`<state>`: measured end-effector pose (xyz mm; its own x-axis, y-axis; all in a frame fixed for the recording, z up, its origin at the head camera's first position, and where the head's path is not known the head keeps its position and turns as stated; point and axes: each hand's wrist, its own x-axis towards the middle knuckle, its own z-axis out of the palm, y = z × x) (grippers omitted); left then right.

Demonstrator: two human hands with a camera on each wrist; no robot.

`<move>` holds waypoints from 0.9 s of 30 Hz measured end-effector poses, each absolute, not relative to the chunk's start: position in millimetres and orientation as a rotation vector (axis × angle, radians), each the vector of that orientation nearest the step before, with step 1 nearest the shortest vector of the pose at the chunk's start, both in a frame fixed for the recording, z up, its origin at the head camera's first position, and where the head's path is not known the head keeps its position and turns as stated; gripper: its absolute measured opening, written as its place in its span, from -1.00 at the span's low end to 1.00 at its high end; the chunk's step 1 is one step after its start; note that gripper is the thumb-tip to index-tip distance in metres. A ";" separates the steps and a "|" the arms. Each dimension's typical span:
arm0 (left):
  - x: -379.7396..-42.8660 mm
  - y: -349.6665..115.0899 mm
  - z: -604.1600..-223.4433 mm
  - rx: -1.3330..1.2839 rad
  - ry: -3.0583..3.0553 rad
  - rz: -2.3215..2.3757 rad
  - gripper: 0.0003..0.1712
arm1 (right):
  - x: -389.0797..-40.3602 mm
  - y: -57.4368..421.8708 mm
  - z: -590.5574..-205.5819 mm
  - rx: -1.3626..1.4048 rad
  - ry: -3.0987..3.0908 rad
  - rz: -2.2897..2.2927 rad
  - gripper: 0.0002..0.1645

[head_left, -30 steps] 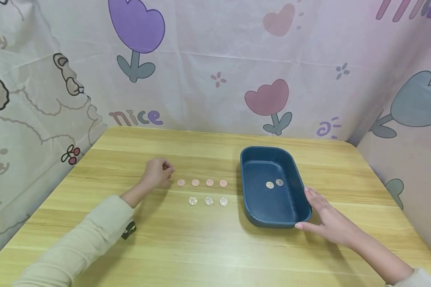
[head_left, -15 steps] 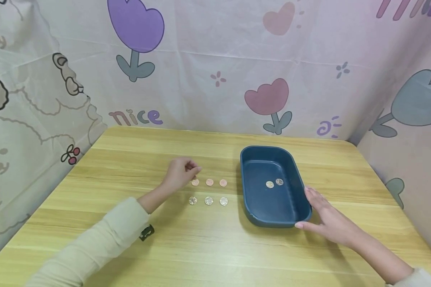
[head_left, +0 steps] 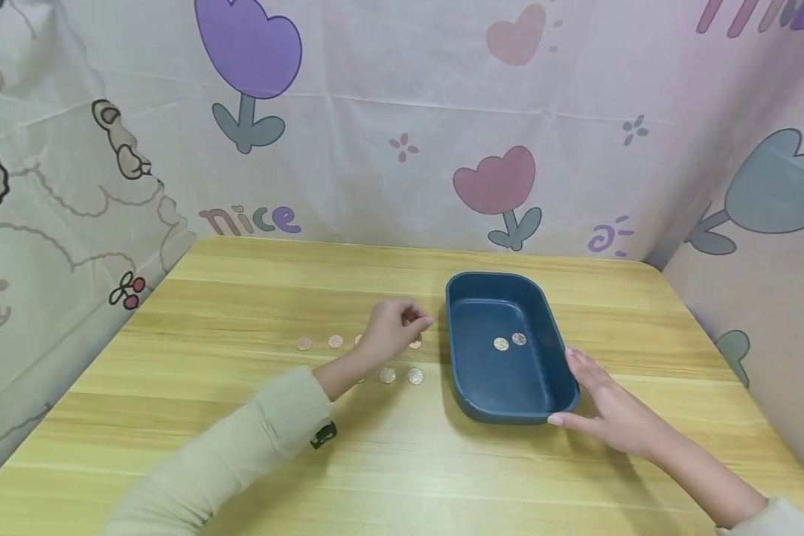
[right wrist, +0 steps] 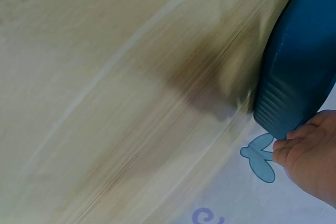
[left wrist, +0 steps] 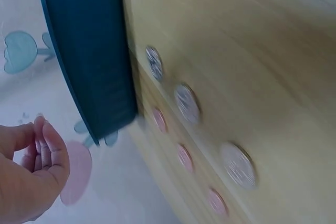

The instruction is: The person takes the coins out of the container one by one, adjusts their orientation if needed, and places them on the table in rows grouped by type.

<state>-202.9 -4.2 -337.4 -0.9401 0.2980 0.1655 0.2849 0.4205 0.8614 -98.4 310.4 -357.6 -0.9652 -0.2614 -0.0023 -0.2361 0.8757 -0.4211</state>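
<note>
My left hand (head_left: 394, 327) hovers over the copper-coloured coins, left of a dark blue plastic box (head_left: 465, 387). Its fingers are loosely curled with the thumb near the fingertips, and nothing shows between them in the left wrist view. Part of the back row is covered by this hand; a copper coin (head_left: 304, 344) lies at its left end. In front runs a row of silver-coloured coins, among them one silver coin (head_left: 415, 376). My right hand (head_left: 610, 413) grips the box at its near right corner, fingers along the side and thumb at the front. Two coins (head_left: 501, 344) lie inside.
The wood-patterned table (head_left: 442, 476) ends at a printed cloth (head_left: 375, 89) hung behind and at both sides. A small black buckle (head_left: 324, 434) shows under the left sleeve (head_left: 241, 439).
My left hand has moved right along the back row toward the box, uncovering a copper coin at the row's left end. The right hand and the box have stayed in place.
</note>
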 end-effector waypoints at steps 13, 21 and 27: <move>-205.1 53.9 -344.1 0.833 2.687 1.463 -0.87 | -98.3 311.0 -358.2 -0.400 2.985 -0.656 0.23; -212.3 86.3 -353.6 0.830 2.717 1.429 -0.87 | -99.4 310.9 -358.8 -0.409 2.991 -0.656 0.22; -221.3 110.6 -357.6 0.722 2.719 1.319 -0.88 | -99.6 311.6 -357.4 -0.397 2.987 -0.632 0.23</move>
<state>-221.3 110.6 -357.6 -0.8915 0.4213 0.1667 0.3917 0.5317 0.7509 -99.6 311.6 -357.4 -0.9648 -0.2629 -0.0083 -0.2371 0.8826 -0.4060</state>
